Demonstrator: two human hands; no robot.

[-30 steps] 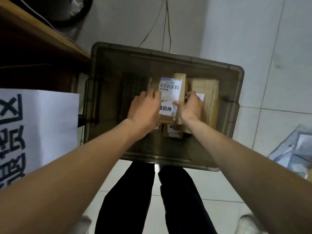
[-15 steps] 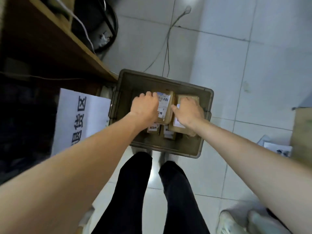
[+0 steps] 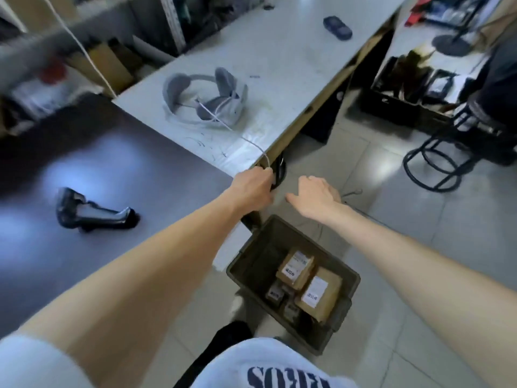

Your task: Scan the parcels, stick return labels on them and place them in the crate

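The dark crate [image 3: 246, 257] stands on the tiled floor below the table corner. Inside it lie several brown cardboard parcels, two on top: one parcel [image 3: 296, 268] and a larger parcel [image 3: 321, 294], each with a white label. My left hand [image 3: 253, 189] hovers at the table's corner with its fingers curled and nothing visible in them. My right hand [image 3: 313, 196] floats above the floor beyond the crate, fingers apart and empty. A black handheld scanner [image 3: 92, 212] lies on the dark tabletop to the left.
A grey headset [image 3: 204, 99] with a white cable rests on the light table section [image 3: 279, 65]. A dark device [image 3: 337, 28] sits farther back. A black stool [image 3: 442, 152] and bins of clutter stand at the right. Shelves with boxes line the far left.
Both hands have let go of the parcels and lifted out of the crate. My view has swung up from the crate to the table and room.
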